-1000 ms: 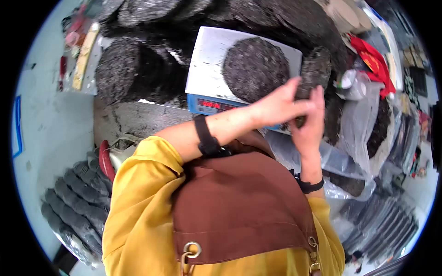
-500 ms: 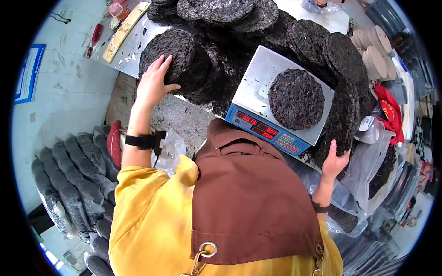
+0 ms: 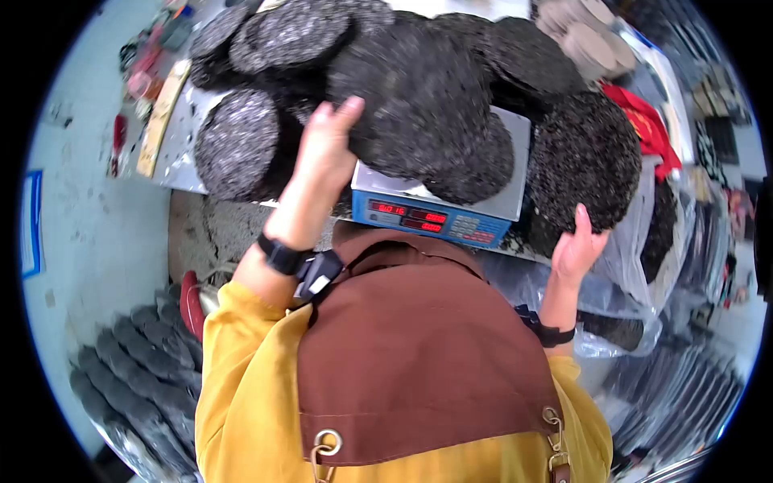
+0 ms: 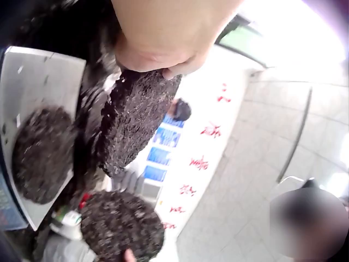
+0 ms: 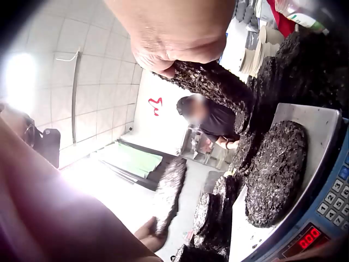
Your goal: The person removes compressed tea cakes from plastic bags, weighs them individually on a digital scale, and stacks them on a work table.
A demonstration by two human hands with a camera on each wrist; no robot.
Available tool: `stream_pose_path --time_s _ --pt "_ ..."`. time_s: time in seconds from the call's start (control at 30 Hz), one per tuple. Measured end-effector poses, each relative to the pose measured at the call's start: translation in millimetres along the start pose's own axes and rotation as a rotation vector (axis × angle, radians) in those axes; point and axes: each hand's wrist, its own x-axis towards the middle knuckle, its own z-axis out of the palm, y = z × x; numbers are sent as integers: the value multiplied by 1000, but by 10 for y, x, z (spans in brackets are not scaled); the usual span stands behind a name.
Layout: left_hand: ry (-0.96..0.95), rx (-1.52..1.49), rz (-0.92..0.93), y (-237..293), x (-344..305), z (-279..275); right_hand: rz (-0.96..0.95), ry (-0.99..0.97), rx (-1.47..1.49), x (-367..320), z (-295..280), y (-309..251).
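My left hand [image 3: 326, 157] grips the edge of a large, dark dried seaweed disc [image 3: 411, 92], held up over the scale [image 3: 386, 185]. Another disc [image 3: 491, 165] lies on the metal plate, partly hidden in the head view by the raised one. To the right, my right hand [image 3: 578, 248] holds a third dried seaweed disc [image 3: 586, 157] by its lower edge, its flat face toward me. In the right wrist view, the thumb and fingers of the right hand [image 5: 174, 41] pinch that disc [image 5: 210, 84]. Red digits glow on the scale's front panel.
A stack of discs [image 3: 237, 145] stands left of the scale, with more piles [image 3: 298, 36] along the back. Clear plastic bags [image 3: 620, 302] hang at the right near a red cloth [image 3: 644, 121]. Bagged dark rolls [image 3: 137, 354] lie lower left. Another person [image 5: 218, 117] stands across the table.
My left hand has come from the left stack to the scale, now with a disc raised in it. The right hand has lifted a disc at the right.
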Motion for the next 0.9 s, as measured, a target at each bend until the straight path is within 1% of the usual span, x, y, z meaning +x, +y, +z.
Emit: stream_pose_path --time_s 0.03,0.07,0.1,0.17,0.2,0.23,0.27,0.3,0.33,0.37,0.4,0.43,0.5,0.53,0.57,0.6,0.63,0.67,0.7,0.73,0.77,0.8,0.83,0.87,0.9 --pt "60 6 -49 -399 195 59 -17 7 -6 -14 -37 -2" --pt "-107 13 -133 -591 216 132 -64 -16 -23 -24 -71 -9" --pt "-200 110 -140 -656 238 181 -83 3 -114 -40 -75 -37" --pt "-51 683 318 -633 205 198 -151 -41 -183 -81 -70 -87" --pt "-69 883 545 -644 367 22 -202 -46 -281 -91 -44 -116" --pt "-154 984 650 -437 177 187 -192 -84 -236 -86 81 -195" --pt "-453 789 484 -269 -67 434 -120 -167 -246 -78 193 -261" --pt "-675 609 370 -300 -182 582 -139 -301 -276 -62 308 -254" --pt "-831 639 383 -336 -327 776 -42 -439 -333 -83 484 -317" --pt "-896 692 469 -363 -503 945 -151 -646 -385 -106 656 -391" --pt "-820 645 381 -361 -571 1076 -345 -666 -447 -151 808 -373" --pt "-741 592 296 -361 -605 1150 -314 -642 -402 -72 844 -336" --pt "-835 445 227 -288 -569 1091 -148 -653 -203 54 872 -409" --pt "-840 493 282 -250 -598 1054 -145 -663 -204 106 873 -405" --pt "-827 492 286 -228 -649 1038 -299 -737 -256 154 873 -393" --pt "-766 478 276 -203 -706 1017 -456 -808 -304 171 884 -380" --pt "-706 463 268 -187 -734 1002 -457 -819 -297 170 904 -357" --pt "-732 362 328 -216 -722 983 -413 -845 -241 174 925 -320" --pt "-722 361 335 -221 -725 965 -365 -870 -187 183 946 -284" --pt "-715 462 355 -226 -751 934 -417 -871 -173 171 983 -248" --pt "-704 563 372 -234 -774 896 -410 -886 -170 129 1013 -206" --pt "-639 673 436 -240 -749 853 -362 -893 -160 81 1050 -161" --pt "-629 672 448 -233 -733 804 -324 -897 -148 59 1089 -126" --pt "-616 567 393 -228 -724 751 -228 -907 -105 34 1095 -123" --pt "-601 460 335 -220 -731 701 -86 -897 -37 4 1059 -116"
